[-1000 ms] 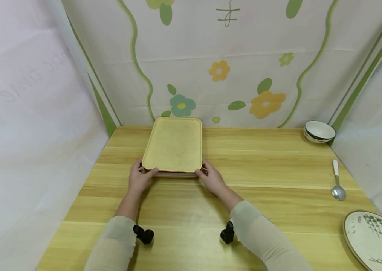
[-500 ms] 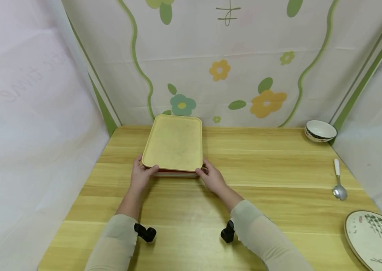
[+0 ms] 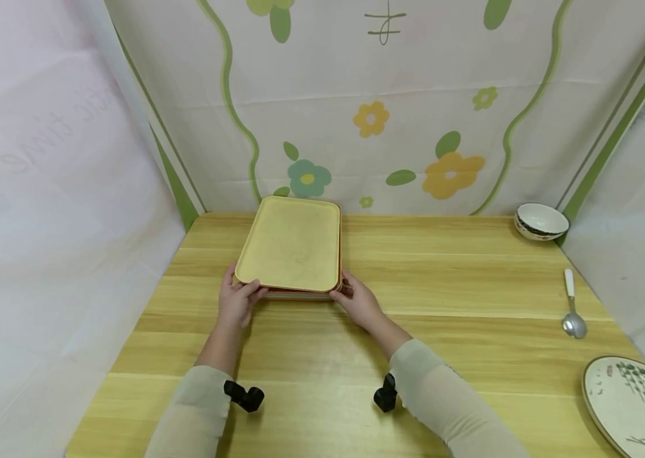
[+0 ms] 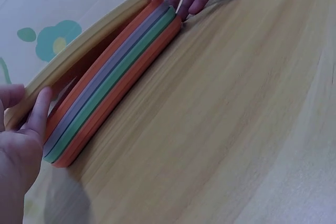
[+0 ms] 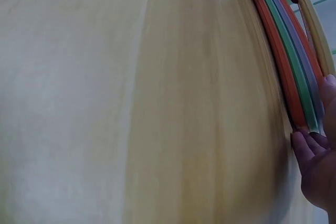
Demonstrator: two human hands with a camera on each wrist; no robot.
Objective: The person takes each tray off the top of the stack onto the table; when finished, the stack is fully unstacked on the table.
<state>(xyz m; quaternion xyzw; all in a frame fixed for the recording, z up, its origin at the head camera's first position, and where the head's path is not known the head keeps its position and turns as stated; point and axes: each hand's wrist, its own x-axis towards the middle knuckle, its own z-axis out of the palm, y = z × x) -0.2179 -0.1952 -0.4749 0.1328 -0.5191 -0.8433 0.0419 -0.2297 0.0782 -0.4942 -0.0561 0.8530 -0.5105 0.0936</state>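
Observation:
A yellow tray (image 3: 291, 245) tops a stack of trays (image 4: 113, 80) with orange, grey and green rims at the back middle of the wooden table (image 3: 448, 305). My left hand (image 3: 235, 299) pinches the yellow tray's near left corner. My right hand (image 3: 357, 299) grips its near right corner. In the left wrist view the yellow tray's (image 4: 79, 51) near edge stands lifted off the orange tray under it, with my left fingers (image 4: 37, 116) in the gap. The right wrist view shows the stack (image 5: 291, 64) edge-on, with my right fingers (image 5: 315, 161) at its corner.
A white bowl (image 3: 540, 221) sits at the back right corner. A metal spoon (image 3: 572, 313) with a white handle lies near the right edge. A patterned plate (image 3: 637, 404) is at the front right. Flowered cloth walls enclose the table on three sides.
The yellow tray's near edge has risen a little off the stack and shifted slightly left. Both hands stay at its near corners.

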